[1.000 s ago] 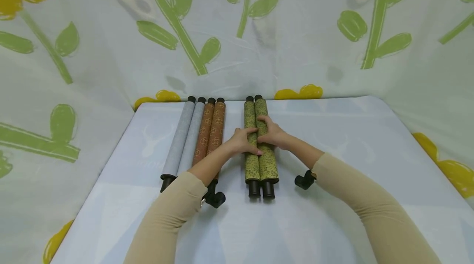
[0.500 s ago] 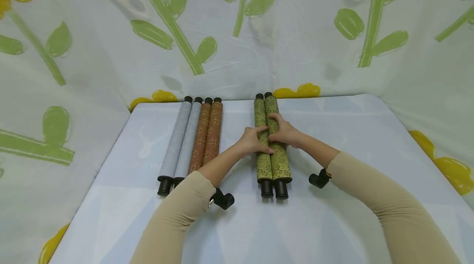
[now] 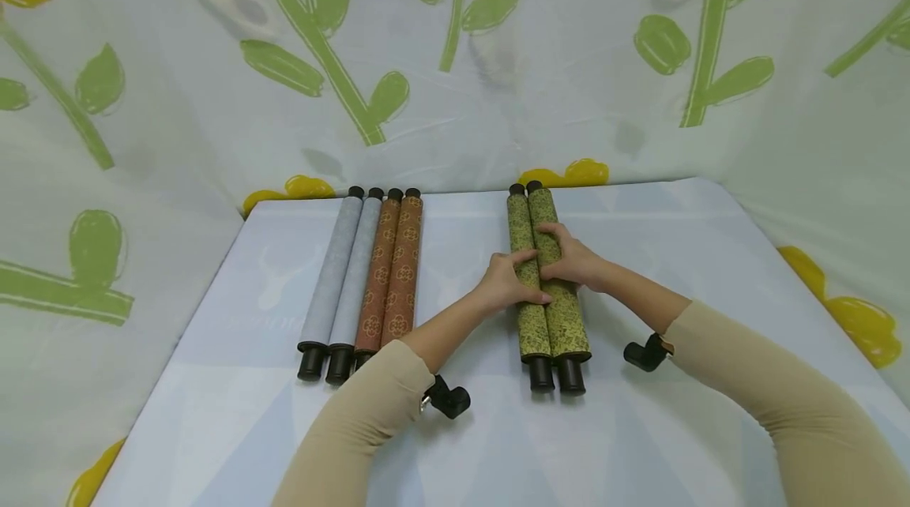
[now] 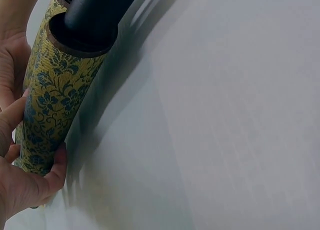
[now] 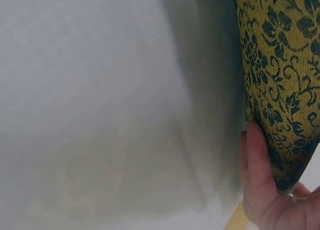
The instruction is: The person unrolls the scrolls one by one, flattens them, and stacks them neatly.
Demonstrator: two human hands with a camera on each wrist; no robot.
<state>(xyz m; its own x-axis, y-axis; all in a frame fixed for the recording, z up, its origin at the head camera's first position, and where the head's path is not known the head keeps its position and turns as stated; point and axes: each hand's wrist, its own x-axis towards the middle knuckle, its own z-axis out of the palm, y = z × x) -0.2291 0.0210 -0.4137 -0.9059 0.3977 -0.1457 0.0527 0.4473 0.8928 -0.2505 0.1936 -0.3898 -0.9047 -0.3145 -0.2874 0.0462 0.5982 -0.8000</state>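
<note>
Side by side lie two rolled scrolls covered in yellow-green cloth with a dark floral pattern. My left hand (image 3: pixel 501 283) grips the left yellow-green scroll (image 3: pixel 533 327), thumb and fingers spread around it. On the right yellow-green scroll (image 3: pixel 568 325), my right hand (image 3: pixel 577 262) holds on around its middle. Black end knobs stick out at both ends of each. The left wrist view shows left-hand fingers (image 4: pixel 59 165) curled under the patterned cloth (image 4: pixel 60 90). Fingers of the right hand (image 5: pixel 260 175) wrap the cloth (image 5: pixel 280 85) in the right wrist view.
Left of the hands, two pale grey scrolls (image 3: pixel 332 274) and two brown scrolls (image 3: pixel 403 270) lie in a row on the pale table (image 3: pixel 249 381). The left forearm covers the brown ones' near ends. A flower-printed cloth (image 3: pixel 554 96) hangs behind the table.
Both hands have moved to the right together with the two yellow-green scrolls, widening the gap to the brown ones. The grey and brown scrolls have stayed put while the head view shifts slightly.
</note>
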